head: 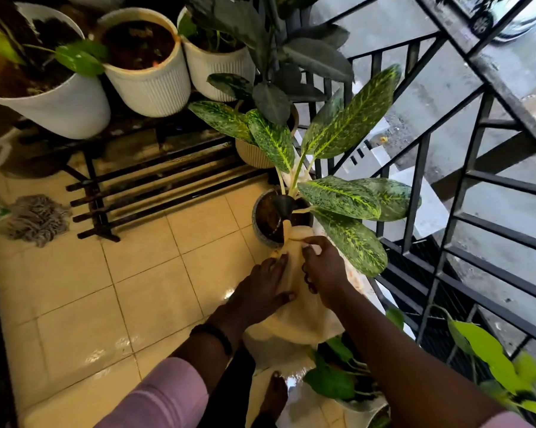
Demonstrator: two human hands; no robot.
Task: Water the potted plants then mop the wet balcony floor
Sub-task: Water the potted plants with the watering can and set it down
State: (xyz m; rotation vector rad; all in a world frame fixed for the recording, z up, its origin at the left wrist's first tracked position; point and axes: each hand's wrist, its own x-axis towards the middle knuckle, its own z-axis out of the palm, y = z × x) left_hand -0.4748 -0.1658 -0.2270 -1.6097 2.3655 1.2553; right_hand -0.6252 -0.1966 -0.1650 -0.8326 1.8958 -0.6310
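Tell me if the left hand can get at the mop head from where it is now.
Probably not without stepping over: the left hand is pressed on the watering can, and the mop head lies well away across open floor tiles, nothing between.

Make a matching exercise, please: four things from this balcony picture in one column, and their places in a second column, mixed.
1. mop head
2. black spout
3. left hand
4. ribbed white pot

a. on the metal rack
b. over the soil of the dark pot
c. on the tiled floor
d. on the cream watering can

Pairs: 1-c, 2-b, 3-d, 4-a
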